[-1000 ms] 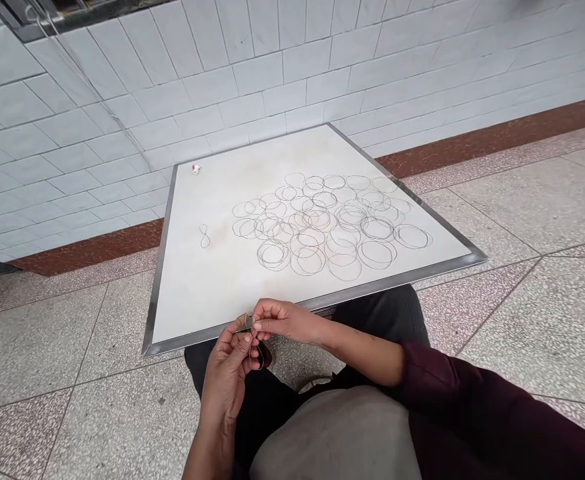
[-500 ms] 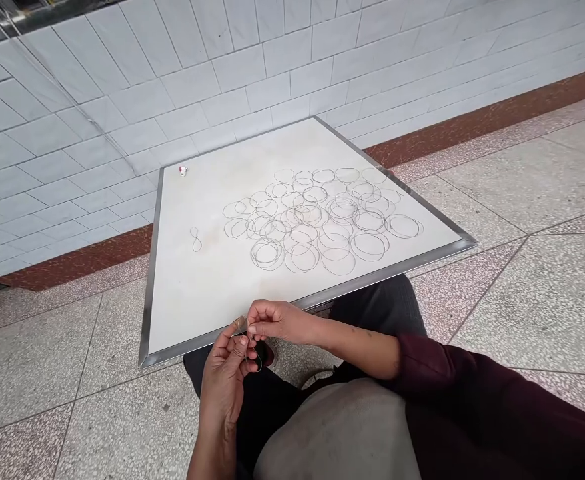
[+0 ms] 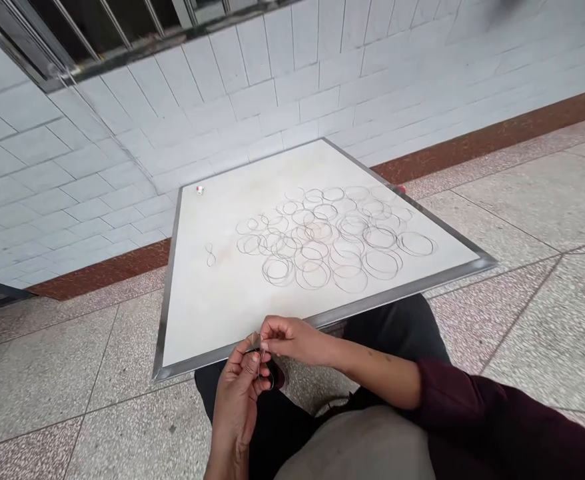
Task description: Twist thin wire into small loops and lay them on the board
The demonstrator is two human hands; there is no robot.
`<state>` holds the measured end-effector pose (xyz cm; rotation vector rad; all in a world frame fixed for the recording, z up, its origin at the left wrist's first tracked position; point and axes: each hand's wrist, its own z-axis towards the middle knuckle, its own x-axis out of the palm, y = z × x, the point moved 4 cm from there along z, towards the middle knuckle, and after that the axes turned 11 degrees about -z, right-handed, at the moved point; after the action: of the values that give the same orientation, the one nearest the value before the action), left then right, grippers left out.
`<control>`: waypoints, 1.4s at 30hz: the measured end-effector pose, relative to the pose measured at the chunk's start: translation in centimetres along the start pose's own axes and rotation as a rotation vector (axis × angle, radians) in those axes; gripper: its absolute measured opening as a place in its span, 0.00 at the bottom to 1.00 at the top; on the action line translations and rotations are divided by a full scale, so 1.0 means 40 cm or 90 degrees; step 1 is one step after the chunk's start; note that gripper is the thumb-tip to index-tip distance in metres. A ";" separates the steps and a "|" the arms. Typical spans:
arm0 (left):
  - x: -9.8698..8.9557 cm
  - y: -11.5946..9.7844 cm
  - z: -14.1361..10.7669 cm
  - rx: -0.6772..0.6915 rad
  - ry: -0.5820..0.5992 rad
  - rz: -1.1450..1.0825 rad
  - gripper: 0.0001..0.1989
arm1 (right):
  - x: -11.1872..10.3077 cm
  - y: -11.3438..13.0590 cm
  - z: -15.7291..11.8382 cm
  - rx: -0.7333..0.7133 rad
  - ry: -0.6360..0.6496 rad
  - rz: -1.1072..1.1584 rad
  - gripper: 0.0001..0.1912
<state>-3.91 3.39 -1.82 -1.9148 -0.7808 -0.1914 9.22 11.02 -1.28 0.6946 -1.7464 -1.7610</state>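
Both hands meet at the near edge of a white table (image 3: 197,313), over my lap. My left hand (image 3: 242,380) holds a thin wire loop (image 3: 272,381) between thumb and fingers. Pinched on the same wire, my right hand (image 3: 285,339) comes in from the right, its fingertips close to the left ones. Many thin wire rings (image 3: 315,253) lie spread and overlapping on the middle and right of the table. A small wire twisted like a figure eight (image 3: 211,257) lies alone on the left side.
A small white and red object (image 3: 200,191) sits near the table's far left corner. The table has a metal rim (image 3: 362,307) and stands against a tiled wall (image 3: 232,113). A barred window (image 3: 122,27) is at the upper left.
The whole view has shifted, so the table and hands appear lower and further right. Both hands keep their hold on the wire, with little change in their pose.
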 end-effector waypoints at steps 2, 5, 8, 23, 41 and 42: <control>-0.004 0.002 0.000 0.003 0.002 -0.004 0.28 | -0.002 0.001 0.000 -0.003 -0.022 -0.051 0.05; -0.007 0.003 0.000 0.010 0.007 -0.016 0.28 | -0.002 -0.002 0.002 0.000 -0.044 -0.090 0.04; -0.009 0.005 0.000 0.014 0.011 -0.023 0.29 | 0.004 0.000 0.002 0.001 -0.043 -0.094 0.04; -0.009 0.007 -0.008 0.017 0.042 -0.059 0.26 | 0.024 -0.014 0.009 0.042 -0.010 -0.024 0.09; 0.001 0.001 -0.034 -0.004 0.087 -0.109 0.23 | 0.018 0.015 -0.021 0.075 0.030 0.015 0.18; 0.001 0.001 -0.035 -0.003 0.089 -0.110 0.23 | 0.018 0.013 -0.021 0.075 0.031 0.017 0.17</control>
<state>-3.58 2.20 -1.17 -1.8168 -0.8511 -0.4302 9.32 9.91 -0.75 0.7528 -1.8304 -1.6201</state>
